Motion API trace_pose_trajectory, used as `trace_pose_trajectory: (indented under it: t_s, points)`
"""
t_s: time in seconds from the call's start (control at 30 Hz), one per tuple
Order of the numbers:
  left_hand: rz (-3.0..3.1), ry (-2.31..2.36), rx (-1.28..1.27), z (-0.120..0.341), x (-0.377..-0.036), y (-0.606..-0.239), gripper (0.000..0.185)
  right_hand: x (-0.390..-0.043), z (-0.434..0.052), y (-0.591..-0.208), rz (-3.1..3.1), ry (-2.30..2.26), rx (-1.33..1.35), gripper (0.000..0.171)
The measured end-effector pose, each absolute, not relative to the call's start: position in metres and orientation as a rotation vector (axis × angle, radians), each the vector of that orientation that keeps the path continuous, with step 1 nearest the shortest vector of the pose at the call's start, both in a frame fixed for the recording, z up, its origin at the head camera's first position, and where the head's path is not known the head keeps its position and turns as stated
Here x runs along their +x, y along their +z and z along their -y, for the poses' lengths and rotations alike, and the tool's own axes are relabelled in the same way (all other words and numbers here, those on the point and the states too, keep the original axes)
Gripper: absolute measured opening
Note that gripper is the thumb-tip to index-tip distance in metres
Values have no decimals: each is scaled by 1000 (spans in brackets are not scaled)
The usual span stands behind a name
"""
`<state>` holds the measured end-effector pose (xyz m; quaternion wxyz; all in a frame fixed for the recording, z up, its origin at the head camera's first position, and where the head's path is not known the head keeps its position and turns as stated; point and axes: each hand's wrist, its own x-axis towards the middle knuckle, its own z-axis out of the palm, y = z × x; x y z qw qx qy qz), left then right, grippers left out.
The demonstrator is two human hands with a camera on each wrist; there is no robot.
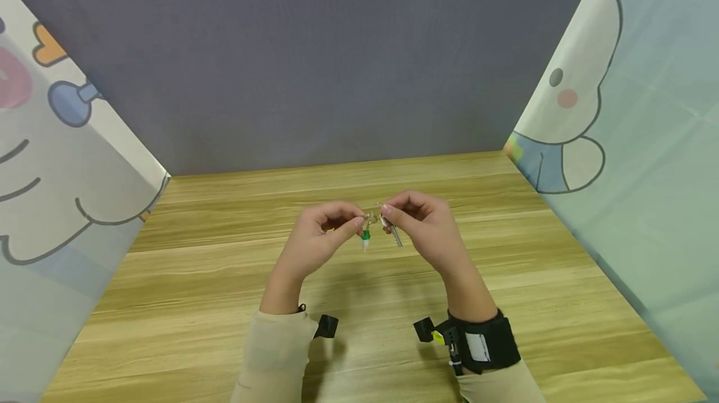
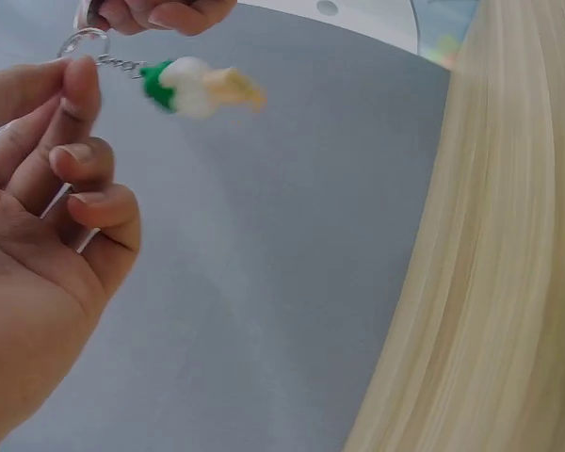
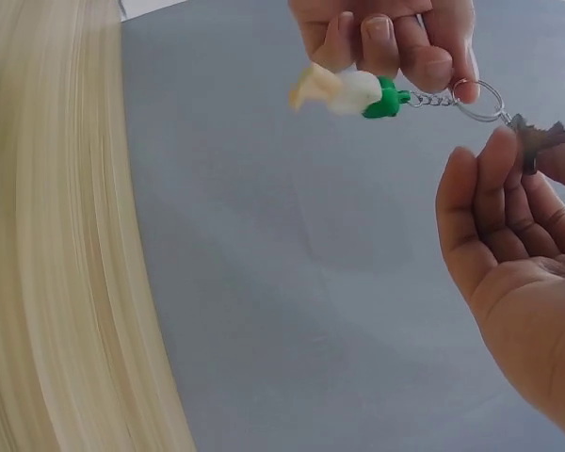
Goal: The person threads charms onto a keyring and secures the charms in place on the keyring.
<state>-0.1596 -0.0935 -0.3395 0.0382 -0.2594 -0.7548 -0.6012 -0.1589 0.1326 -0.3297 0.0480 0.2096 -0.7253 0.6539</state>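
Note:
Above the wooden table, my left hand [image 1: 314,237] pinches a metal key ring [image 3: 478,100] between thumb and forefinger. A short chain [image 3: 430,99] links that ring to a small charm [image 2: 184,87], green at the top, then white, then pale orange. The charm dangles below my left fingertips in the head view. Close beside it, my right hand [image 1: 429,231] grips a key [image 1: 396,236] whose silver blade points down past the fingers. Seen from the right wrist, a dark, notched piece [image 3: 539,139] sits at the right fingertips, next to the ring.
The wood-grained table [image 1: 185,303] spreads under both hands. A grey panel [image 1: 337,60] rises along its far edge, and cartoon-printed sheets [image 1: 646,141] flank it left and right. Black wrist-camera straps [image 1: 489,342] sit at the sleeves.

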Motion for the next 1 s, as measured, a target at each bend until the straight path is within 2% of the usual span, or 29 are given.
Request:
trace_pose_trajectory:
  t_s: [0.27,0.5,1.0]
  points:
    - [2498,-1612,-830,92,-155,-333,12,-157,-130,-332,2279,1624,665,7]
    - [2565,-1607,-845,89,-150,-325,13,-154,-126,-331,2235,1379,764,6]
    - [2479,-1547,-886,91,-149,-326,10,-153,-137,-331,2309,1747,761,8]
